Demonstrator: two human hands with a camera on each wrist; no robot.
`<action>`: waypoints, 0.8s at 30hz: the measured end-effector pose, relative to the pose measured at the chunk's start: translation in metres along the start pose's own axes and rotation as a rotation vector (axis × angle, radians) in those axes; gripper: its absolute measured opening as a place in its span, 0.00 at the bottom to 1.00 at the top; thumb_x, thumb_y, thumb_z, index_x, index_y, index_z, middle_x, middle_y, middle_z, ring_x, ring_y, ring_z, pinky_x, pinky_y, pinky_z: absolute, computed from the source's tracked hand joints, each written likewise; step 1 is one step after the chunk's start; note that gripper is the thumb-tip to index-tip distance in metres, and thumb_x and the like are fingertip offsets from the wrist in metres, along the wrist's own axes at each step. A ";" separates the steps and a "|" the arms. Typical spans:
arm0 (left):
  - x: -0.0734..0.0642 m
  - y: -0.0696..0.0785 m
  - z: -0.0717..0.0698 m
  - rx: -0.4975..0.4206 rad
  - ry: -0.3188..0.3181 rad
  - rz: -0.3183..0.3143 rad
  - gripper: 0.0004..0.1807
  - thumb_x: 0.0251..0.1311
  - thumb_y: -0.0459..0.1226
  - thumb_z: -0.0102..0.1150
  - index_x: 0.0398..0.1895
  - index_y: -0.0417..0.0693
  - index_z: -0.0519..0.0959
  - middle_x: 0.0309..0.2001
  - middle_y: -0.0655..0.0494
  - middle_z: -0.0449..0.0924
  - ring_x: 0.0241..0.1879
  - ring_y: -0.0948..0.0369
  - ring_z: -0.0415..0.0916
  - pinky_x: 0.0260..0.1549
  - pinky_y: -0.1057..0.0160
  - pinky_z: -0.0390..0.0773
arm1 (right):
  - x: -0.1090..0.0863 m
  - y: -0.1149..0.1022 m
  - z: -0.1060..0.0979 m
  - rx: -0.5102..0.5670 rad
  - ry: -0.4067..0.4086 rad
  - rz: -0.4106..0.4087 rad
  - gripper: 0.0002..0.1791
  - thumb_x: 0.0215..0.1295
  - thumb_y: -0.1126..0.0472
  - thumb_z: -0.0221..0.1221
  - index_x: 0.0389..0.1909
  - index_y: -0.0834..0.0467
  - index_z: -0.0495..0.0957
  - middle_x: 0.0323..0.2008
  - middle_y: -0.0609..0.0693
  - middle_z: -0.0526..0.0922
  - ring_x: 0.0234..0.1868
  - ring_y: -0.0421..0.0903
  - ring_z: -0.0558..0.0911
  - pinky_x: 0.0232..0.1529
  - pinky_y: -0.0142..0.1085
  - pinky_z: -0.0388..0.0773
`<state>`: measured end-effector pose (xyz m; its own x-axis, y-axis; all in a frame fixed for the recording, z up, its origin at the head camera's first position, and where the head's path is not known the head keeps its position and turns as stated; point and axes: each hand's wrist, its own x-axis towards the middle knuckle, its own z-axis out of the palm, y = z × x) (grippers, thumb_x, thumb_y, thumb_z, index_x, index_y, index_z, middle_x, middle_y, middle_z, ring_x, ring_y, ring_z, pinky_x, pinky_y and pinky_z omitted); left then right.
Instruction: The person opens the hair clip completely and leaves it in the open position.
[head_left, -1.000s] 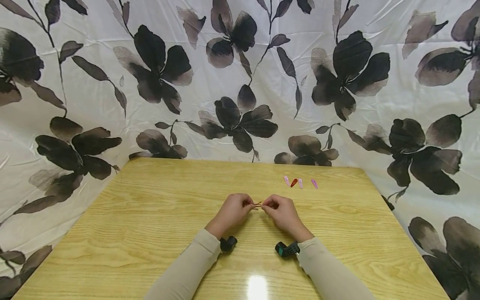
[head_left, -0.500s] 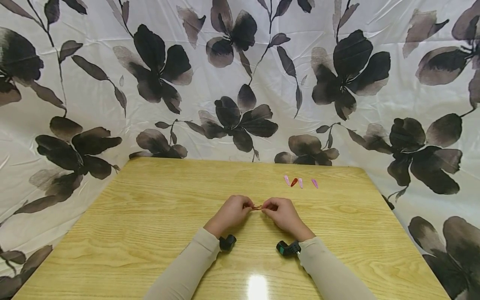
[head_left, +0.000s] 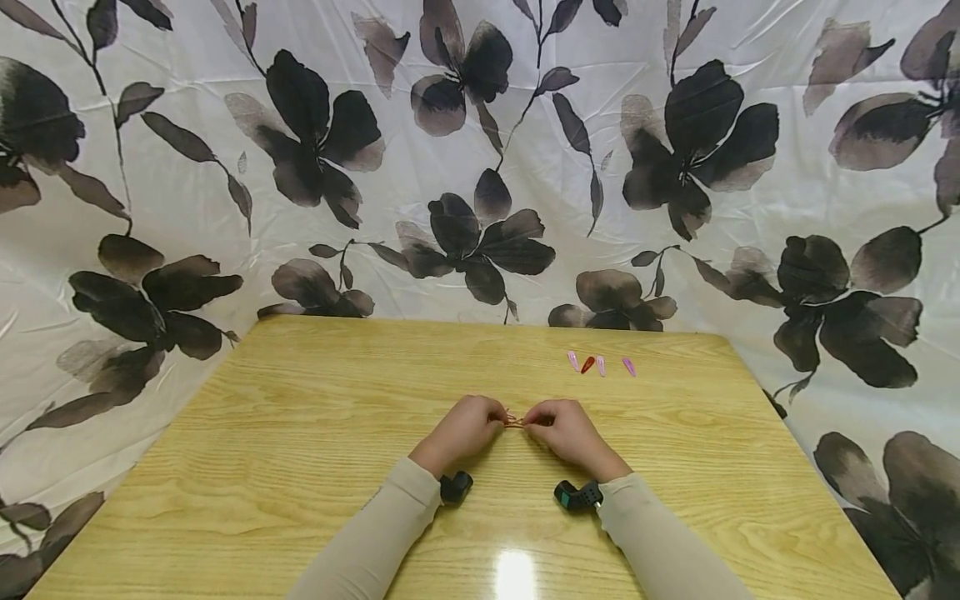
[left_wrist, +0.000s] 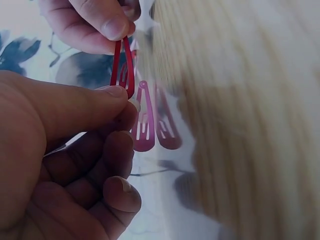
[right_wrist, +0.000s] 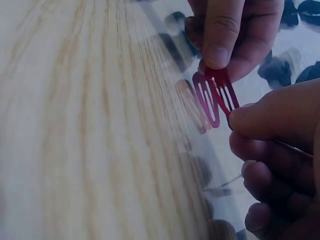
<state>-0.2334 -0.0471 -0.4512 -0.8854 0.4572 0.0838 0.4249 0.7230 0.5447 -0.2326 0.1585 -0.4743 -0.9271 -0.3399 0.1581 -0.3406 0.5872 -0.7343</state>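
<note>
Low over the table, both hands meet at a red snap hair clip [left_wrist: 131, 72]. My left hand [head_left: 467, 427] pinches its wide slotted end between thumb and index finger. The right hand [head_left: 564, 432] pinches the narrow tip from the other side. A magenta snap hair clip [right_wrist: 206, 100] shows beside the red one, its wide end by the left fingertips. Whether those fingers hold it or it only lies behind them, I cannot tell. In the head view, the clips between the hands are thin orange-red lines.
Toward the table's back right lie a pale pink clip [head_left: 573, 361], a red clip [head_left: 588, 365], another pale pink clip [head_left: 601, 367] and a magenta clip [head_left: 629, 367]. A flowered cloth [head_left: 480, 150] hangs behind the glossy wooden table [head_left: 300, 433].
Both hands have come slightly down toward the person, still pinching the red clip between them. The clips on the table stay where they were.
</note>
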 end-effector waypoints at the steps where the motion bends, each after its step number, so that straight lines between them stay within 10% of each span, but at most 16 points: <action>1: 0.000 0.000 0.000 0.001 -0.003 -0.002 0.07 0.65 0.33 0.57 0.36 0.46 0.85 0.41 0.53 0.85 0.42 0.59 0.80 0.43 0.59 0.79 | 0.000 0.000 0.000 -0.003 -0.005 -0.002 0.05 0.60 0.63 0.65 0.31 0.49 0.86 0.36 0.43 0.86 0.38 0.39 0.81 0.41 0.36 0.77; 24: -0.002 0.001 0.002 0.035 0.005 0.010 0.05 0.62 0.32 0.60 0.32 0.46 0.85 0.38 0.53 0.85 0.41 0.58 0.81 0.42 0.60 0.79 | -0.001 -0.002 0.002 -0.094 -0.046 -0.031 0.02 0.61 0.60 0.65 0.32 0.51 0.86 0.36 0.43 0.86 0.37 0.38 0.81 0.40 0.33 0.77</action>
<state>-0.2310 -0.0464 -0.4521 -0.8821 0.4617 0.0936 0.4399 0.7362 0.5143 -0.2310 0.1559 -0.4745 -0.9085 -0.3908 0.1479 -0.3840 0.6413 -0.6643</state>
